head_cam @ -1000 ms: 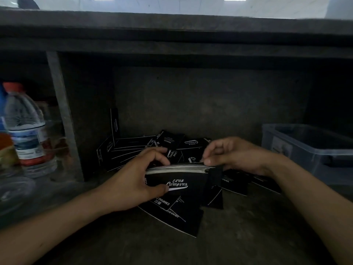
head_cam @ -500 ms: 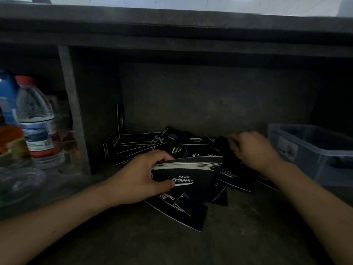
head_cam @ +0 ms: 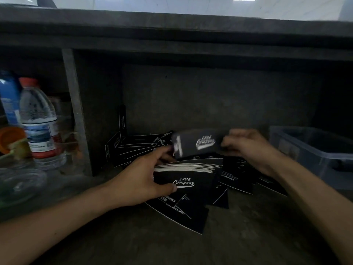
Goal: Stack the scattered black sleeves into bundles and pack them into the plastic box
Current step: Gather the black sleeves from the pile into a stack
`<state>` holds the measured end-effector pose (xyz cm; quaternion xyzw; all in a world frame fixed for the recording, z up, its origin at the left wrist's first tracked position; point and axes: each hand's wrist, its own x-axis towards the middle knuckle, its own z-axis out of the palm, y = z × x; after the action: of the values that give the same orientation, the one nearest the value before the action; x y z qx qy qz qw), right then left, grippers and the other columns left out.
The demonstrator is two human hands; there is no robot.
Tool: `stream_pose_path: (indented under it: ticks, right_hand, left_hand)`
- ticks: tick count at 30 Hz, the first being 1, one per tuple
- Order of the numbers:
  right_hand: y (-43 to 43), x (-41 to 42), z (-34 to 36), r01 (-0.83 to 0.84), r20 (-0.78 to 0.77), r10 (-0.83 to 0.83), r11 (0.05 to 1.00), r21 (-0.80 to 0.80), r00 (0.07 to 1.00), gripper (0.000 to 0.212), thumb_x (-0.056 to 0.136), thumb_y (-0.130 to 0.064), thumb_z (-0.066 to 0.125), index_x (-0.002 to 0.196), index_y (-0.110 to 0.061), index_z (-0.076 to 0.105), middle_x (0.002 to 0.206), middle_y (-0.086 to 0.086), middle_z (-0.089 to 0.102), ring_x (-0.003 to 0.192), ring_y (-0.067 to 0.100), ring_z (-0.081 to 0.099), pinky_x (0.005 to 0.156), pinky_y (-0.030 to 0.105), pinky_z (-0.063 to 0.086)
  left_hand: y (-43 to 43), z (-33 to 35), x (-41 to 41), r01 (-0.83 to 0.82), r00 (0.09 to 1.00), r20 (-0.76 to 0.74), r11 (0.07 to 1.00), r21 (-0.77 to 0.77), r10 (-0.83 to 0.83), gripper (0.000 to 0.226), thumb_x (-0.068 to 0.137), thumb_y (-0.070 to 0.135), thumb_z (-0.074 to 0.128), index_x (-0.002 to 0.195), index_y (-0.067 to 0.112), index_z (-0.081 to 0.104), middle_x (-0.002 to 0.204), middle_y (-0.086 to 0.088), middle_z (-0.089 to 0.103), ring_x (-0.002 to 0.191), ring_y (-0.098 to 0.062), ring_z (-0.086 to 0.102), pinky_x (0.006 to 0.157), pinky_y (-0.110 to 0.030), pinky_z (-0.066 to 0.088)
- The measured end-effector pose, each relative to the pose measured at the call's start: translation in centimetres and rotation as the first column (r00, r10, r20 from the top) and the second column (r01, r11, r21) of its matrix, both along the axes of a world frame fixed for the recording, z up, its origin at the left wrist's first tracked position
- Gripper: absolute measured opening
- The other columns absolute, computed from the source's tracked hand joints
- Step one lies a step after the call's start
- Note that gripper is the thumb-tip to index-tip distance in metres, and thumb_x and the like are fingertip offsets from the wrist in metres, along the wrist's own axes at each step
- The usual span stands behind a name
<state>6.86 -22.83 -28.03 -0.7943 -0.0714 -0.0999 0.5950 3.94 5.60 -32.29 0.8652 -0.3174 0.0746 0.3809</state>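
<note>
Left hand [head_cam: 141, 180]: forearm in from the lower left, thumb across the front face of the bundle [head_cam: 188, 175], fingers [head_cam: 162, 152] curled over its top rear edge, firm grip. The bundle stands on edge near the shelf [head_cam: 248, 236] middle, white edges up, long axis left-right, "CLUB Camping" print facing the camera.

Right hand [head_cam: 246, 148]: forearm in from the lower right, hand raised, fingers curled and pinching the right end of a single sleeve [head_cam: 198, 144]. That sleeve is blurred and sits above and behind the bundle, long axis left-right, print toward the camera. Can't tell if its left end touches the left fingers.

Loose sleeves [head_cam: 137, 148] fan out toward the shelf's back. Plastic box [head_cam: 313, 150] at the right edge, top open.
</note>
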Motion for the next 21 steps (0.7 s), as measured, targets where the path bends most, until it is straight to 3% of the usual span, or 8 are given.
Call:
stream_pose_path:
  ticks: [3, 5, 8, 10, 12, 14, 18, 21]
  right_hand:
    - [-0.7, -0.3, -0.8, -0.212, -0.184, 0.148, 0.892, -0.399, 0.972, 0.009, 0.082, -0.004, 0.066, 0.082, -0.011, 0.073, 0.082, 0.001, 0.07, 0.082, 0.013, 0.061, 0.084, 0.031, 0.05]
    - [-0.8, -0.8, -0.3, -0.306, -0.217, 0.234, 0.857, -0.414, 0.948, 0.027, 0.083, 0.003, 0.059, 0.092, -0.015, 0.077, 0.088, -0.003, 0.075, 0.081, 0.008, 0.065, 0.084, 0.023, 0.05]
    - [-0.4, -0.3, -0.1, -0.163, 0.017, 0.174, 0.951, -0.262, 0.985, 0.044, 0.089, 0.015, 0.046, 0.11, -0.014, 0.072, 0.106, 0.003, 0.076, 0.089, 0.009, 0.067, 0.083, 0.015, 0.052]
    - [-0.6, 1.8, -1.1, 0.058, 0.246, 0.031, 0.936, -0.348, 0.969, 0.04, 0.095, 0.003, 0.051, 0.121, -0.024, 0.066, 0.125, 0.001, 0.068, 0.108, 0.007, 0.063, 0.103, 0.026, 0.047]
    - [-0.5, 3.4, -2.7, 0.097, 0.24, 0.067, 0.785, -0.612, 0.968, 0.046, 0.098, -0.016, 0.054, 0.14, -0.032, 0.051, 0.145, -0.007, 0.048, 0.132, 0.007, 0.045, 0.118, 0.033, 0.03]
    - [-0.4, 4.2, -3.8, 0.091, 0.168, 0.075, 0.597, -0.797, 0.983, 0.047, 0.1, -0.031, 0.052, 0.146, -0.03, 0.044, 0.152, -0.007, 0.04, 0.139, 0.013, 0.038, 0.119, 0.033, 0.027]
    - [-1.2, 3.8, -3.0, 0.268, 0.278, -0.036, 0.413, -0.871, 0.96, 0.036, 0.087, -0.065, 0.053, 0.098, -0.034, 0.066, 0.12, -0.003, 0.063, 0.114, 0.02, 0.057, 0.099, 0.041, 0.043]
    - [-1.5, 3.2, -3.0, 0.219, 0.26, -0.004, 0.551, -0.805, 0.966, 0.029, 0.082, -0.057, 0.068, 0.082, -0.028, 0.065, 0.118, -0.002, 0.065, 0.109, 0.018, 0.061, 0.094, 0.036, 0.047]
  left_hand:
    - [0.1, -0.1, 0.1, -0.012, 0.999, -0.033, 1.0, -0.026, 0.011, 0.108, 0.071, 0.029, 0.088, 0.154, 0.036, 0.02, 0.128, 0.024, 0.056, 0.113, 0.007, 0.06, 0.096, -0.019, 0.053]
    - [0.1, 0.0, 0.0, 0.006, 0.999, -0.039, 1.0, -0.031, -0.007, 0.099, 0.073, 0.026, 0.087, 0.151, 0.038, 0.027, 0.126, 0.02, 0.059, 0.109, 0.004, 0.063, 0.092, -0.021, 0.055]
    - [-0.1, 0.1, -0.2, 0.055, 0.998, 0.018, 0.998, 0.004, -0.055, 0.054, 0.079, 0.021, 0.083, 0.127, 0.032, 0.059, 0.11, 0.015, 0.071, 0.097, 0.0, 0.07, 0.086, -0.025, 0.058]
    - [-0.2, 0.1, -0.2, 0.061, 0.997, 0.04, 0.998, 0.018, -0.062, 0.033, 0.081, 0.02, 0.082, 0.11, 0.028, 0.068, 0.1, 0.014, 0.074, 0.092, -0.003, 0.071, 0.084, -0.029, 0.057]
    - [-0.2, 0.0, -0.2, 0.064, 0.997, 0.035, 0.998, 0.009, -0.064, 0.029, 0.082, 0.021, 0.081, 0.107, 0.029, 0.07, 0.098, 0.014, 0.075, 0.091, -0.003, 0.071, 0.084, -0.03, 0.057]
    - [-0.3, -0.1, -0.1, 0.075, 0.997, 0.022, 0.997, -0.003, -0.075, 0.032, 0.082, 0.02, 0.081, 0.111, 0.029, 0.07, 0.101, 0.016, 0.075, 0.093, -0.002, 0.071, 0.086, -0.029, 0.057]
    - [-0.3, -0.1, -0.1, 0.083, 0.996, 0.021, 0.997, -0.008, -0.083, 0.038, 0.082, 0.02, 0.081, 0.117, 0.029, 0.07, 0.104, 0.018, 0.075, 0.097, -0.001, 0.071, 0.089, -0.028, 0.057]
    - [-0.3, -0.1, -0.1, 0.069, 0.997, 0.025, 0.998, -0.001, -0.069, 0.037, 0.081, 0.02, 0.082, 0.115, 0.03, 0.07, 0.102, 0.018, 0.075, 0.096, 0.0, 0.071, 0.088, -0.028, 0.056]
